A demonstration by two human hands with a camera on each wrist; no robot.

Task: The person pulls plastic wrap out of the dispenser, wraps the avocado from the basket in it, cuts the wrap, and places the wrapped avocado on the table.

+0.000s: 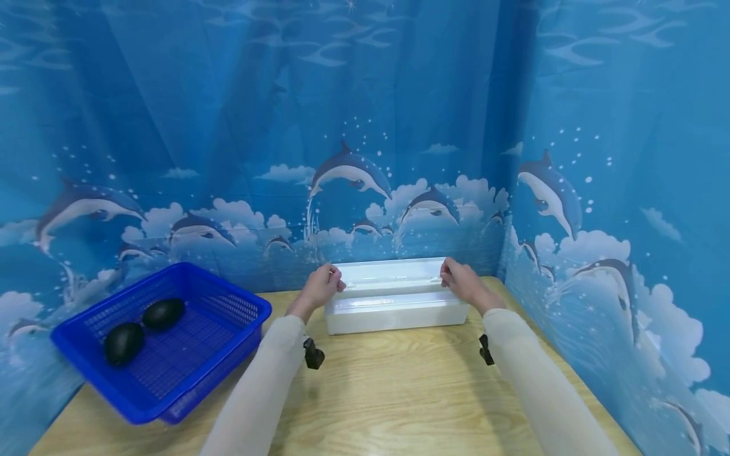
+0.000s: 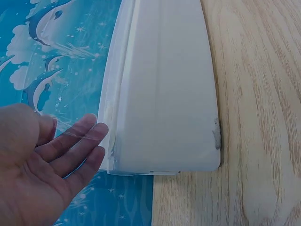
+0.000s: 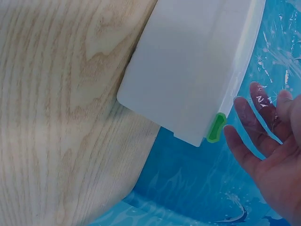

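A long white plastic-wrap dispenser point(image 1: 399, 318) lies across the far part of the table, its lid raised at the back. At its left end my left hand point(image 1: 320, 287) pinches clear plastic wrap point(image 2: 61, 100) between thumb and fingers. The right hand point(image 1: 466, 286) pinches the wrap at the opposite end, where glints of film point(image 3: 268, 56) show beside the fingers. In the right wrist view a small green piece point(image 3: 217, 128) sits at the dispenser's end, close to the fingertips. Most of the transparent sheet blends into the background.
A blue plastic basket point(image 1: 211, 367) stands on the left of the wooden table point(image 1: 376, 392), holding two dark, avocado-like ovals point(image 1: 163, 314). A blue dolphin-print curtain point(image 1: 256, 126) hangs right behind the dispenser and along the right side.
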